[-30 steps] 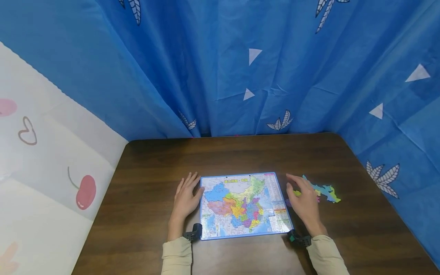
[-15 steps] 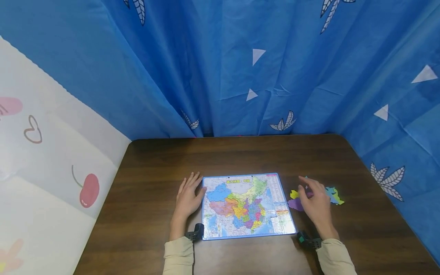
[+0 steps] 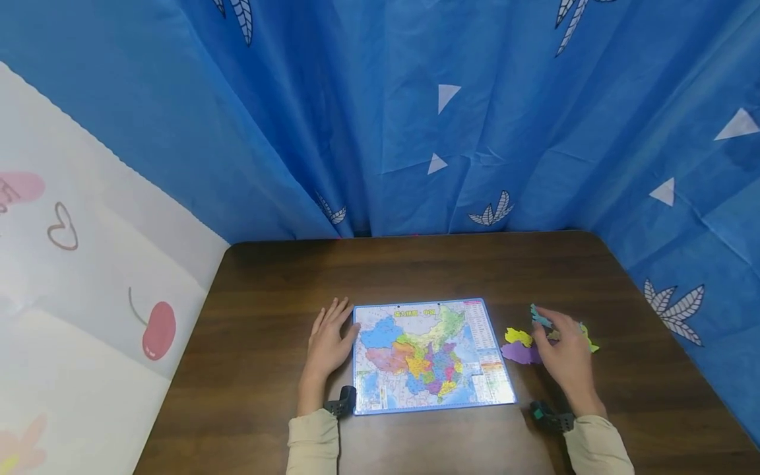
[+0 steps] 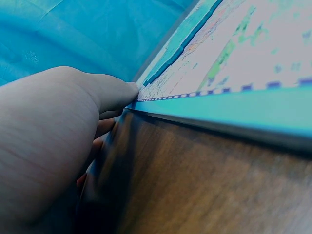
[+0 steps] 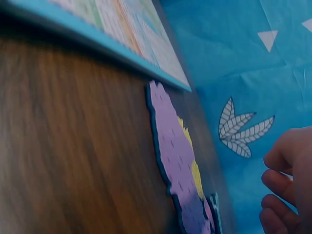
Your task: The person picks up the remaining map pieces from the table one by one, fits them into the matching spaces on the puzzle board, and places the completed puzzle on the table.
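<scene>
Right hand [image 3: 567, 349] is hovering, grip loosely parted and seemingly empty, over map puzzle pieces [image 3: 520, 353] lying right of a China map board [image 3: 404, 396]; left hand [image 3: 326, 348], spread out, is touching its edge; thin, likely light and stiff, the pieces are inviting rim pinches

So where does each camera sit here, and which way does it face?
Head: on the person's head, facing forward and down at the map board, table and curtain; the left hand, right hand and sleeves show.
Left wrist: on the left wrist, looking past the thumb to the board's edge and curtain; part of the left hand shows.
Right wrist: on the right wrist, looking across the table at the purple piece; some fingers show at picture right.
Shared by head and right wrist: the purple piece.
</scene>
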Demonstrator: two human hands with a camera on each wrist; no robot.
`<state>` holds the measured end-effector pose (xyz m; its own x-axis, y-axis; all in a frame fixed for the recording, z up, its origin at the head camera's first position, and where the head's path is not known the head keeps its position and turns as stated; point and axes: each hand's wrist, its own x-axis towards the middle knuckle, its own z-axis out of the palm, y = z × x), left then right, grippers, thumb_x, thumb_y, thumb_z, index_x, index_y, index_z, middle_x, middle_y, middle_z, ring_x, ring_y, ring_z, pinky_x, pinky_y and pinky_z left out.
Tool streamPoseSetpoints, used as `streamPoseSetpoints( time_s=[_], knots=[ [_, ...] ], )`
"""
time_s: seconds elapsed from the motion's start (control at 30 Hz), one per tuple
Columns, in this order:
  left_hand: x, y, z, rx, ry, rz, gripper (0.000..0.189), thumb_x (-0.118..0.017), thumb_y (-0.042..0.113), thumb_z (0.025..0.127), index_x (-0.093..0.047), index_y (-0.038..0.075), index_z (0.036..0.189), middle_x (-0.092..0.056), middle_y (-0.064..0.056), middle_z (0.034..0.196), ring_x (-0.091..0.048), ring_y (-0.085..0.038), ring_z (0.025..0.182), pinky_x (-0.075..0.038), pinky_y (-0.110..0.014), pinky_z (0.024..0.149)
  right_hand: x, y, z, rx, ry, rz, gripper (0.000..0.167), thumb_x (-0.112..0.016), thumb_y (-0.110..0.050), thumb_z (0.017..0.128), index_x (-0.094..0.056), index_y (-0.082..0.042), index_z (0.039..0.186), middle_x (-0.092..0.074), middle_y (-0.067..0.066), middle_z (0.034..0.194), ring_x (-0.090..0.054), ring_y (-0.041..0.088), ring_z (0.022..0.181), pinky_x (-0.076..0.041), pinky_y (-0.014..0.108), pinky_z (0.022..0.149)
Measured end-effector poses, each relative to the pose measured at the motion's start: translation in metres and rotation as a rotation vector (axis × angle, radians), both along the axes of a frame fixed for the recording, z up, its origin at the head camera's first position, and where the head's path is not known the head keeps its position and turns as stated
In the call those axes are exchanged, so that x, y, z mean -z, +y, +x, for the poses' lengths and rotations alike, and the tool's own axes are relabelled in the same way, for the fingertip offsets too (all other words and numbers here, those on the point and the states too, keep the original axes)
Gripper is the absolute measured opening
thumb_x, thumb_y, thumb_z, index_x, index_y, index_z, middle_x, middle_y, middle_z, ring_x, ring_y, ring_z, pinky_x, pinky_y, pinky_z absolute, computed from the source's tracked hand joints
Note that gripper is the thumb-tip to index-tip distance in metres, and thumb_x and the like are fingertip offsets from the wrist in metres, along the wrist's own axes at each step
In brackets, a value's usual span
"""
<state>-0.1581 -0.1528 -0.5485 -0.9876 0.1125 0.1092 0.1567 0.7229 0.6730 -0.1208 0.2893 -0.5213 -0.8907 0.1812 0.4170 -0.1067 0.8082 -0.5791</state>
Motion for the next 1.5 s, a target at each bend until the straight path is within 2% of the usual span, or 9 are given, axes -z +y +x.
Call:
streamPoseSetpoints(
  time_s=[0.03,0.1,0.17,0.2,0.27,0.6,0.97,1.13,1.5],
  knots=[
    [0.000,0.000,-0.001,0.002,0.004,-0.003,0.051,-0.063,0.027,0.102,-0.055,0.006,0.148,-0.041,-0.011,0.163,-0.027,-0.030,0.157,-0.011,-0.052,0.129,-0.001,0.002,0.001,0.003,-0.006,-0.003,0.034,-0.071,-0.002,0.092,-0.068,0.001,0.126,-0.066,0.025,0.122,-0.059,0.042,0.105,-0.045,0.009,0.077],
    [0.000,0.001,-0.002,0.004,0.017,-0.009,0.051,-0.063,0.026,0.102,-0.055,0.005,0.148,-0.042,-0.012,0.162,-0.028,-0.032,0.156,-0.012,-0.054,0.129,-0.003,0.005,0.001,0.010,-0.016,-0.007,0.034,-0.071,-0.002,0.092,-0.068,0.002,0.126,-0.066,0.027,0.124,-0.058,0.045,0.109,-0.053,0.031,0.086],
    [0.000,0.001,-0.003,0.004,0.026,-0.013,0.051,-0.063,0.026,0.101,-0.056,0.004,0.147,-0.043,-0.013,0.162,-0.029,-0.032,0.156,-0.013,-0.055,0.128,-0.005,0.008,0.002,0.018,-0.026,-0.003,0.033,-0.070,-0.003,0.094,-0.067,0.002,0.127,-0.065,0.028,0.127,-0.056,0.047,0.113,-0.050,0.054,0.090],
    [-0.001,0.001,-0.003,0.004,0.030,-0.015,0.052,-0.063,0.026,0.101,-0.056,0.004,0.147,-0.043,-0.013,0.162,-0.029,-0.033,0.155,-0.014,-0.055,0.128,-0.006,0.009,0.002,0.022,-0.030,-0.001,0.033,-0.069,-0.003,0.094,-0.067,0.002,0.127,-0.065,0.028,0.128,-0.056,0.048,0.115,-0.046,0.062,0.090],
    [-0.002,0.001,-0.003,0.004,0.022,-0.013,0.052,-0.063,0.027,0.101,-0.055,0.005,0.148,-0.042,-0.013,0.162,-0.029,-0.032,0.156,-0.013,-0.054,0.129,-0.007,0.011,0.003,0.032,-0.030,0.000,0.033,-0.069,-0.003,0.094,-0.067,0.002,0.127,-0.064,0.029,0.129,-0.055,0.050,0.118,-0.043,0.069,0.094],
    [-0.001,0.000,0.000,-0.004,-0.028,-0.013,0.052,-0.061,0.029,0.103,-0.054,0.007,0.150,-0.040,-0.010,0.164,-0.025,-0.029,0.157,-0.010,-0.051,0.129,-0.010,0.021,0.008,0.055,-0.039,0.017,0.035,-0.068,-0.002,0.094,-0.066,0.004,0.128,-0.063,0.030,0.131,-0.053,0.049,0.117,-0.043,0.066,0.093],
    [0.001,0.000,-0.001,0.002,-0.003,-0.014,0.051,-0.062,0.027,0.103,-0.055,0.005,0.148,-0.041,-0.011,0.163,-0.027,-0.031,0.157,-0.011,-0.052,0.129,-0.006,0.033,0.011,0.127,-0.159,0.015,0.039,-0.065,-0.010,0.098,-0.061,0.003,0.135,-0.055,0.033,0.141,-0.045,0.053,0.126,-0.038,0.073,0.100],
    [0.001,-0.001,-0.001,0.000,0.013,-0.010,0.052,-0.063,0.026,0.102,-0.054,0.004,0.148,-0.041,-0.012,0.163,-0.028,-0.033,0.156,-0.012,-0.053,0.129,-0.002,0.039,0.010,0.149,-0.164,0.002,0.037,-0.063,-0.008,0.099,-0.061,0.003,0.135,-0.055,0.033,0.142,-0.045,0.053,0.127,-0.038,0.072,0.101],
    [0.001,0.000,-0.001,-0.004,0.001,-0.005,0.052,-0.063,0.027,0.102,-0.055,0.003,0.147,-0.041,-0.013,0.163,-0.028,-0.032,0.156,-0.011,-0.053,0.129,0.006,0.045,0.013,0.179,-0.183,-0.029,0.038,-0.060,-0.007,0.100,-0.061,0.005,0.135,-0.053,0.035,0.142,-0.044,0.053,0.128,-0.036,0.073,0.104]
  ],
)
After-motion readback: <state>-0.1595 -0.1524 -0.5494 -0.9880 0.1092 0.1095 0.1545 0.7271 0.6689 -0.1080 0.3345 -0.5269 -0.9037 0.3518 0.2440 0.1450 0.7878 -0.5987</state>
